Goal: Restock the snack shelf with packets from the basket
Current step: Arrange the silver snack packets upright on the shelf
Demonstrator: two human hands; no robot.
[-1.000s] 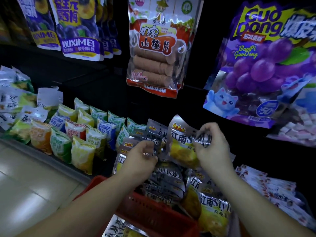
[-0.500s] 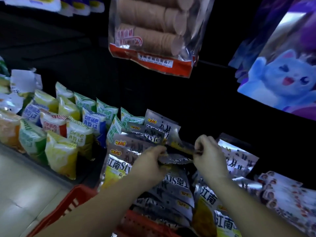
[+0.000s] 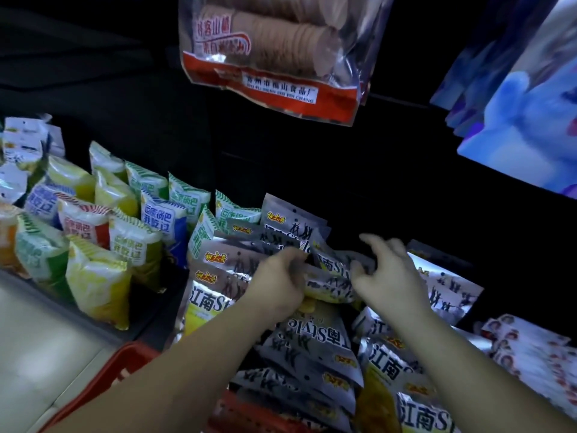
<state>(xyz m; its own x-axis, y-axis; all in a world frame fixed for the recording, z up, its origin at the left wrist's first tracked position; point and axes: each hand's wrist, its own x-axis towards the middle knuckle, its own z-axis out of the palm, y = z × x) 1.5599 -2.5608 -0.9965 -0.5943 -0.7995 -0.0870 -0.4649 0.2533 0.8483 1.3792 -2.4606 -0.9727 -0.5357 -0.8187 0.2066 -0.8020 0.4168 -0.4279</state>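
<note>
Packet (image 3: 331, 287), one, above one basket (image 3: 125, 360): left hand (image 3: 278, 285) grips it; right hand (image 3: 390, 276) alongside, fingers loosely spread; dark room behind.

Bottom left: basket (image 3: 103, 370), floor (image 3: 37, 339) to its left. In basket: heap of packets (image 3: 312, 348), spreading right. Above heap, centre: single packet (image 3: 331, 284) between left hand (image 3: 274, 285) and right hand (image 3: 387, 276); gripped at left end, right fingers just beside. Behind hands: standing packets (image 3: 290, 220) on shelf (image 3: 150, 317). Left of these: rows of small pouches (image 3: 96, 276). Far right: flat packs (image 3: 530, 354). Overhead, centre: hanging biscuit bag (image 3: 268, 57); right of it, more hanging bags (image 3: 524, 114).
</note>
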